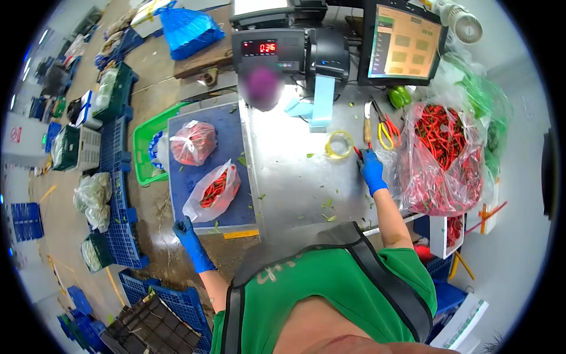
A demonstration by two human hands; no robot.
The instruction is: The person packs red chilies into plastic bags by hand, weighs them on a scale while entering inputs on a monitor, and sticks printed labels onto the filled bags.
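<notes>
My left hand [192, 245], in a blue glove, is at the near-left edge of the blue platform. Its fingers look closed at the lower corner of a clear plastic bag [220, 199] of red chilies; the exact grip is hard to see. Behind that bag sits a knotted plastic bag [193, 143] of red produce. Over the steel table [289, 183], my right hand [372, 171], also gloved in blue, has its fingers closed on what looks like a red chili [358, 153]. Just beyond its fingertips lie a wooden-handled knife [367, 127] and yellow-handled scissors [386, 134].
A large open bag of red chilies [439, 141] stands at the right. Farther back are a roll of tape [339, 144], a green pepper [399, 97], a scale display [268, 48], a label printer [328, 59] and a monitor [403, 44]. A green basket [141, 150] stands left of the platform.
</notes>
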